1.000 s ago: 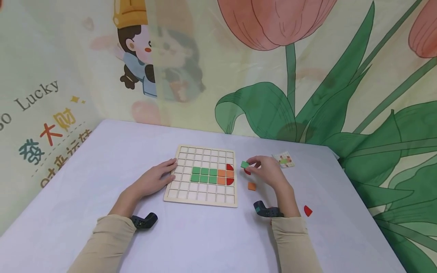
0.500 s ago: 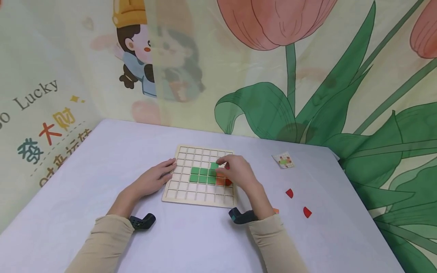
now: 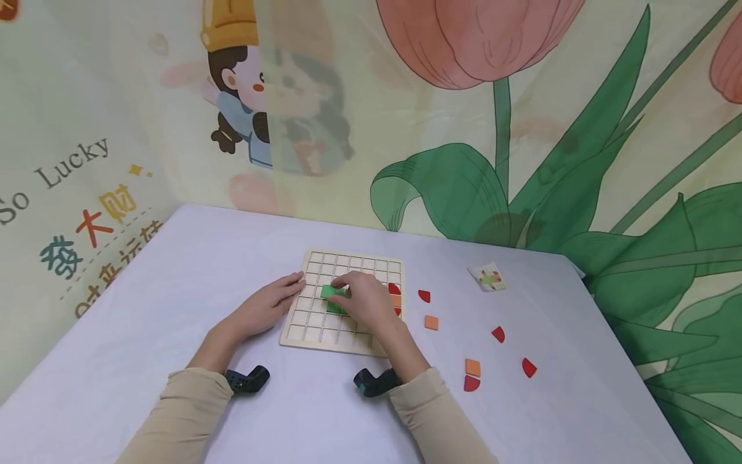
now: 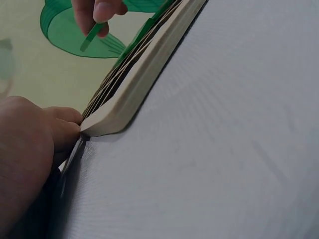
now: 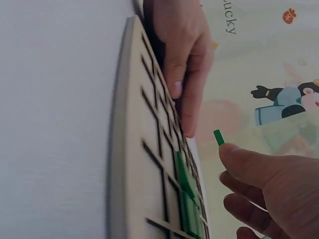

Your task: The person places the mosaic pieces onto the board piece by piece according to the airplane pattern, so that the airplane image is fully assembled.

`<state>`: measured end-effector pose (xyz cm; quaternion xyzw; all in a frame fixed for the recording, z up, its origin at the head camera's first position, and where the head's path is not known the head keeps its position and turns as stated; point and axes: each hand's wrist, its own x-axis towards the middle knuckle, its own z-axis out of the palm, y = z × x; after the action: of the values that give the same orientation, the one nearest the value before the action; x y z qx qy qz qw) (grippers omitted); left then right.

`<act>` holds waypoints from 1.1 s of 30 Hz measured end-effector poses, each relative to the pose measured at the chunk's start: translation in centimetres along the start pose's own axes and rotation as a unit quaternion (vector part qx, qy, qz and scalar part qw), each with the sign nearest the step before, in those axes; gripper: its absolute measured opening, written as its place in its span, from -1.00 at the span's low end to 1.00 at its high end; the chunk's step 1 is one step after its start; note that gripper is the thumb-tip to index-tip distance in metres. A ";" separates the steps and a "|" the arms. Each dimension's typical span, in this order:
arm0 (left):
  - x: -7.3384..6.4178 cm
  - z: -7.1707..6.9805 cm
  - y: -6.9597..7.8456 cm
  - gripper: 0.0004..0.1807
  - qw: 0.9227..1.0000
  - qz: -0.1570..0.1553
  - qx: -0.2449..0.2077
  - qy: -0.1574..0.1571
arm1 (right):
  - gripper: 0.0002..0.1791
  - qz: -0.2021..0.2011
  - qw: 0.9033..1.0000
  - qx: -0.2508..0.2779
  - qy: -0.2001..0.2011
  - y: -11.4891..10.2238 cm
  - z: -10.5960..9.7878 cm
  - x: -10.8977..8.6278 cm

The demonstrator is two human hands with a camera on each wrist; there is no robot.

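A wooden grid board [image 3: 310, 334] lies on the table with a group of green, orange and red tiles set in its cells. My right hand [image 3: 368, 303] is over the middle of it, pinching a green square tile [image 5: 218, 137] between thumb and fingertips. In the left wrist view that tile [image 4: 90, 37] is tilted and raised above the board's surface. Part of the tile group is hidden under the right hand. My left hand [image 3: 261, 309] rests at the board's left edge, fingers straight and touching the rim.
Right of the board lie loose pieces: a red quarter-round [image 3: 425, 296], an orange square [image 3: 431, 322], another orange square [image 3: 473, 367] and several more red ones. A small pattern card [image 3: 488, 277] sits farther back. A printed cloth hangs behind the table.
My right hand has carried the green tile from right of the board leftward over its middle. Loose pieces that the right arm covered now show. The left hand has stayed at the board's edge.
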<state>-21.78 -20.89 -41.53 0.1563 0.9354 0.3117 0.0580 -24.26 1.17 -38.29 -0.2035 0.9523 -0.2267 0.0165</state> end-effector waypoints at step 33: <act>0.2 0.4 -0.2 -0.53 1.000 -0.003 0.009 0.024 | -0.69 -0.063 0.993 -0.090 0.041 -0.4 2.8 -0.5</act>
<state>-21.96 -20.71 -42.01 0.1468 0.9397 0.3068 0.0347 -23.28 -0.15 -40.66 -0.2540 0.9541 -0.1490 -0.0549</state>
